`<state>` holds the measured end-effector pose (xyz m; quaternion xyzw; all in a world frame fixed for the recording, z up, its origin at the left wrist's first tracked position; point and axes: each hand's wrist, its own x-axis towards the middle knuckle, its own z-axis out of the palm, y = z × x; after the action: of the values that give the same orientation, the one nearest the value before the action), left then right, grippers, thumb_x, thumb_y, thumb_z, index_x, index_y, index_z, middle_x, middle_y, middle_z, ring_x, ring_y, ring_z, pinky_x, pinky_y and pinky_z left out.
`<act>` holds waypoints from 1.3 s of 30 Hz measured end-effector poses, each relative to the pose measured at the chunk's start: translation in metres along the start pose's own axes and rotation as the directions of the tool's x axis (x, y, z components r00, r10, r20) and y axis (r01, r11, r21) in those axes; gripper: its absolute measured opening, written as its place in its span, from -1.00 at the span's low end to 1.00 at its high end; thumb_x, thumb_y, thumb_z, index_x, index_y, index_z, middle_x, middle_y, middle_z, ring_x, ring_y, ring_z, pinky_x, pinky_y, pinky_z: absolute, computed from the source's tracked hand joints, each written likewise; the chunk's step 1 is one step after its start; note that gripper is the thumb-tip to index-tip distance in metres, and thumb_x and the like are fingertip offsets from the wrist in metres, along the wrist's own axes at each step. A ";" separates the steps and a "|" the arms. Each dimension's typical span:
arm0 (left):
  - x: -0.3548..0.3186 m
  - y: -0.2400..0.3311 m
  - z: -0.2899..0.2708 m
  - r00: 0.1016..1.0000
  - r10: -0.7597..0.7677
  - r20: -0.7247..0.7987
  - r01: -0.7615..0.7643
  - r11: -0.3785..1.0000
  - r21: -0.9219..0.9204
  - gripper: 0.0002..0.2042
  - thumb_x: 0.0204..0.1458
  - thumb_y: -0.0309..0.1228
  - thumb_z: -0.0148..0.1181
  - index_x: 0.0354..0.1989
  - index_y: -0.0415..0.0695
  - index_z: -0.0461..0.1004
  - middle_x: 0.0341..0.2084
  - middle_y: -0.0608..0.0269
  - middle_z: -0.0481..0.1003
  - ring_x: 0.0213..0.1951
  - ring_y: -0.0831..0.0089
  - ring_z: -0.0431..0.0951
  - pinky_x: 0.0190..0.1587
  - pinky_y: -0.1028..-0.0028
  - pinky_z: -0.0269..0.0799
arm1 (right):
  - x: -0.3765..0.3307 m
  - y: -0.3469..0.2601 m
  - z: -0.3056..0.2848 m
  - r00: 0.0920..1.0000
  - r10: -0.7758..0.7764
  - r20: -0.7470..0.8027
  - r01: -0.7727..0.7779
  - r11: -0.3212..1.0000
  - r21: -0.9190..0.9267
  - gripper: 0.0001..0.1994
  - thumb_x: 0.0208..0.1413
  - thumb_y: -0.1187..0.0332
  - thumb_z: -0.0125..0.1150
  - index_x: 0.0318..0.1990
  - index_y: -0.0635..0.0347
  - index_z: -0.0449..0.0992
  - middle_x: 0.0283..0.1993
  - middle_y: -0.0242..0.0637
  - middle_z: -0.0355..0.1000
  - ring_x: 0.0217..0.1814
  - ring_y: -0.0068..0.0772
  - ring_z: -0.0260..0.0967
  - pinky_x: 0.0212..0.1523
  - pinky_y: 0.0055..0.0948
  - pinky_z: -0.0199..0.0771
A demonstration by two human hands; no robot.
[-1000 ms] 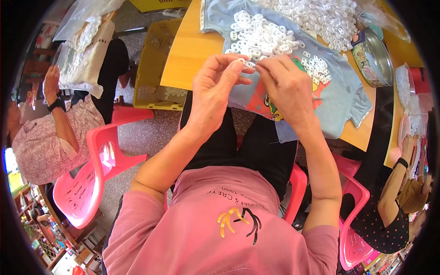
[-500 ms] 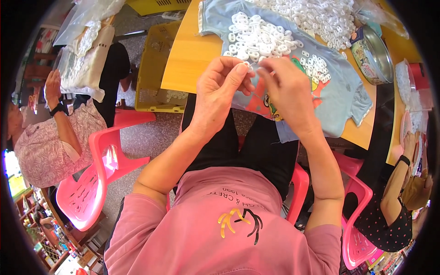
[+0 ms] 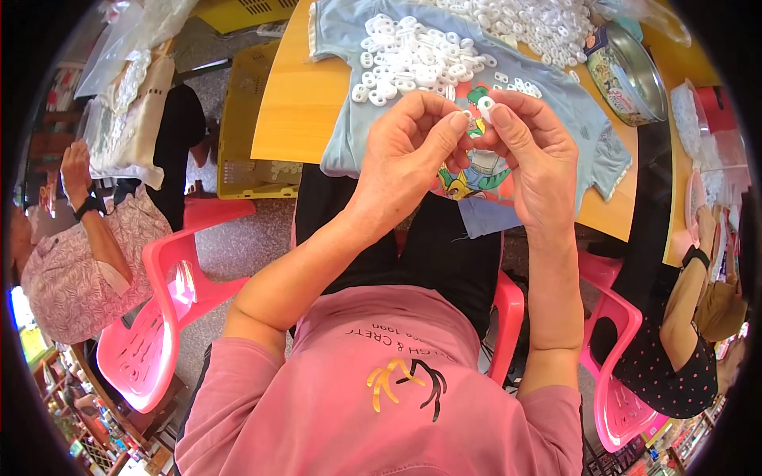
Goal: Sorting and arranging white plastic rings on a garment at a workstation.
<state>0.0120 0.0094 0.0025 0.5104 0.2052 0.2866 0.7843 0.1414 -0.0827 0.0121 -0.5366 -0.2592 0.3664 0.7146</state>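
Between the thumb and fingers of my right hand [image 3: 544, 147] is a small white two-hole plastic piece [image 3: 486, 105], held upright. Close beside it, my left hand [image 3: 409, 155] is pinched on a tiny white bit, mostly covered by the thumb and fingertips; I cannot tell its kind. Both hands are raised over a light blue T-shirt [image 3: 337, 131] with a coloured cartoon print, spread on the table. Beyond my hands lies a heap of loose white two-hole pieces [image 3: 413, 55]. A smaller group of white pieces [image 3: 517, 86] sits behind my right fingers, partly hidden.
A bigger mound of white pieces [image 3: 540, 28] covers the far side of the wooden table [image 3: 286, 103]. A round tin [image 3: 627, 75] rests at the right. Yellow crates [image 3: 242, 170] stand left of the table. People sit on both sides, near pink chairs [image 3: 143, 357].
My right hand has turned, and a white two-hole piece now shows in its fingertips. My left hand keeps its pinch. The whole view has shifted slightly, with the table further left.
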 end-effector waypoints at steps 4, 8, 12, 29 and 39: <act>0.001 0.001 0.003 1.000 -0.010 -0.010 0.010 1.000 0.014 -0.83 0.19 -0.39 0.10 -0.26 -0.28 0.38 -0.50 0.26 0.49 -0.47 0.60 0.47 -0.40 0.58 0.40 | -0.002 -0.002 -0.003 1.000 -0.016 -0.016 0.015 0.999 -0.030 -0.79 0.15 0.46 0.21 -0.08 0.34 0.50 -0.29 -0.31 0.49 -0.35 -0.56 0.46 -0.25 -0.50 0.59; 0.001 0.003 0.006 0.999 -0.020 -0.030 0.020 1.000 0.005 -0.83 0.19 -0.40 0.10 -0.27 -0.28 0.38 -0.52 0.27 0.48 -0.48 0.60 0.47 -0.41 0.58 0.39 | -0.003 -0.002 -0.005 0.999 -0.032 -0.020 0.031 0.999 -0.039 -0.79 0.15 0.47 0.20 -0.08 0.35 0.50 -0.28 -0.30 0.48 -0.33 -0.56 0.45 -0.25 -0.50 0.60; 0.001 0.002 0.004 1.000 -0.030 0.000 0.030 0.999 0.032 -0.81 0.18 -0.34 0.14 -0.21 -0.22 0.39 -0.47 0.26 0.50 -0.45 0.56 0.51 -0.44 0.60 0.42 | -0.004 0.000 -0.003 0.998 -0.059 -0.003 0.059 0.995 -0.079 -0.79 0.15 0.47 0.20 -0.08 0.36 0.49 -0.24 -0.29 0.48 -0.31 -0.57 0.45 -0.25 -0.49 0.59; -0.003 0.001 0.017 0.996 -0.035 -0.077 0.032 0.999 -0.042 -0.83 0.18 -0.37 0.15 -0.27 -0.24 0.41 -0.51 0.27 0.50 -0.49 0.61 0.47 -0.47 0.63 0.38 | -0.015 0.012 0.010 0.951 -0.301 -0.070 0.278 0.931 -0.237 -0.85 0.12 0.55 0.23 -0.15 0.34 0.51 -0.26 -0.36 0.48 -0.26 -0.66 0.40 -0.23 -0.66 0.43; -0.006 -0.008 0.016 0.993 0.091 -0.077 -0.090 0.996 0.010 -0.83 0.22 -0.38 0.09 -0.20 -0.26 0.43 -0.39 0.32 0.49 -0.32 0.64 0.45 -0.22 0.61 0.38 | -0.014 0.016 0.009 0.986 -0.151 -0.073 0.153 0.988 0.019 -0.83 0.17 0.50 0.17 -0.10 0.33 0.50 -0.33 -0.39 0.44 -0.33 -0.63 0.36 -0.24 -0.57 0.42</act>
<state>0.0193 -0.0079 0.0017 0.5102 0.2130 0.3407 0.7604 0.1217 -0.0863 0.0000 -0.5192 -0.2690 0.2947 0.7558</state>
